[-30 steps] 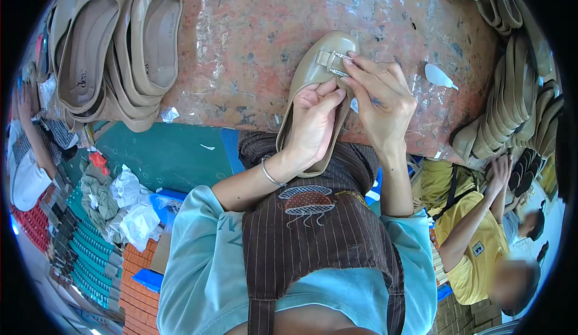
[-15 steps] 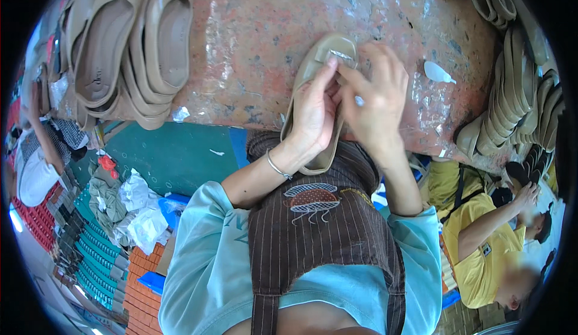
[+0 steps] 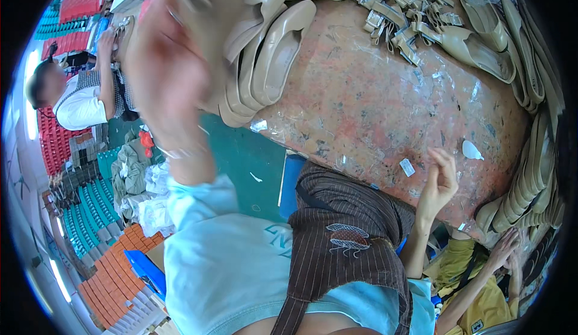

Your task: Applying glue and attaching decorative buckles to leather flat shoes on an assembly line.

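My left hand (image 3: 171,64) is raised at the upper left, close to the camera and smeared by motion. Its fingers are closed on a beige shoe (image 3: 212,16), also blurred, beside a row of similar shoes (image 3: 280,52). A bracelet circles that wrist. My right hand (image 3: 439,181) hovers over the near right edge of the worktable (image 3: 355,106), its fingers loosely curled and apart with nothing visible between them. Beside it on the tabletop lies a small clear-and-silver piece (image 3: 407,167), and farther right a white teardrop-shaped bottle (image 3: 472,150).
A heap of beige bow trims with metallic pieces (image 3: 409,19) lies at the far side. Beige shoes (image 3: 530,166) line the right edge. One co-worker (image 3: 87,103) stands at the left; another in yellow (image 3: 481,299) is at the lower right. Orange boxes (image 3: 114,275) are stacked lower left.
My left hand has carried the shoe from my lap up and to the left. My right hand has let go of it and moved right and down. The view has turned left.
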The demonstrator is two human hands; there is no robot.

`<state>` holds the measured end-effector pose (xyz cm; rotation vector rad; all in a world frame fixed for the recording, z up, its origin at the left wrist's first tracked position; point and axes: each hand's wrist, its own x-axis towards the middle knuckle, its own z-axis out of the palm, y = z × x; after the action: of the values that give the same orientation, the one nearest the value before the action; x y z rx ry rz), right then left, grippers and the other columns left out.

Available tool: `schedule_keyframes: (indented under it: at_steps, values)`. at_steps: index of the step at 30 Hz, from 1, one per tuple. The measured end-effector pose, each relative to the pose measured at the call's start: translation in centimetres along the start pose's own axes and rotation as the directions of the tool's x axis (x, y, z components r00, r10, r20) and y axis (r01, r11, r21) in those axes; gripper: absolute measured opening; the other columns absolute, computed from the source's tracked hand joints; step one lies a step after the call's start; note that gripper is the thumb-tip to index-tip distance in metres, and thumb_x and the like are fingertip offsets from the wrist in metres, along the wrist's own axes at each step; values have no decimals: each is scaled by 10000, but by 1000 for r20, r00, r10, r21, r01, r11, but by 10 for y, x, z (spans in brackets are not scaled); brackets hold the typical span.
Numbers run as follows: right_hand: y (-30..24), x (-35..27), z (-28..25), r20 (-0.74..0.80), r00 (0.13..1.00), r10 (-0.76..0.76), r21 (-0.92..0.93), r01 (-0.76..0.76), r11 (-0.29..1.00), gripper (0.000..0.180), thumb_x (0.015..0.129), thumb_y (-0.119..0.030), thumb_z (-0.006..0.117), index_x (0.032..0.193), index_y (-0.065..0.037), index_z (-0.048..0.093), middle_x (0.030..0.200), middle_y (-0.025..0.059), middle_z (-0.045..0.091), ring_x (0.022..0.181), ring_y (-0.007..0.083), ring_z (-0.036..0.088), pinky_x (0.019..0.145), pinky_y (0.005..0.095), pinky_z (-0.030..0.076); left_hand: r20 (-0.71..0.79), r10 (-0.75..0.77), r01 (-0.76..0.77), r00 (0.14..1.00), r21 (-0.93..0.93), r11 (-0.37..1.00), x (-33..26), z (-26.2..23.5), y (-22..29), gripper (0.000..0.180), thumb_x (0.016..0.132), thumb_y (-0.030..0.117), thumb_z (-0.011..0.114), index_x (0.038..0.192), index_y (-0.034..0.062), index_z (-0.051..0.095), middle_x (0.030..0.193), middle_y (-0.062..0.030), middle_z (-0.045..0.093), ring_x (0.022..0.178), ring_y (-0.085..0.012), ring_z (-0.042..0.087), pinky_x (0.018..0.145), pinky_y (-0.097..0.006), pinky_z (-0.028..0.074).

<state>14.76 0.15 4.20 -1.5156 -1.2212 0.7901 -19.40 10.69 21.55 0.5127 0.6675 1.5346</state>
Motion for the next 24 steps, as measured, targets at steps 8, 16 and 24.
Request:
schedule_keyframes:
  at_steps: [8,16,24]
  values:
    - [32,-28,-16,-104,994,-25,-246,-1,969,216,848,68,547,1033,16,645,999,108,611,926,187,587,803,297,465,2,93,31,996,935,-354,123,-84,44,362,866,303,644,1106,33,635,1073,-117,603,1051,-266,573,900,-375,466]
    - [65,15,-51,-382,924,-22,-273,-90,958,496,828,-119,713,1237,13,465,1143,97,531,1054,177,525,919,296,429,361,199,-12,911,505,-863,64,-84,-8,210,837,143,603,1027,97,680,1009,-102,649,906,-304,623,804,-385,482]
    - [86,34,-54,-412,911,-21,-433,-176,884,334,777,-210,758,1033,-33,637,908,101,609,869,208,569,756,326,457,378,21,-367,925,909,-195,-36,-14,-127,139,862,16,500,730,-17,471,646,-103,409,603,-172,448,550,-317,361]
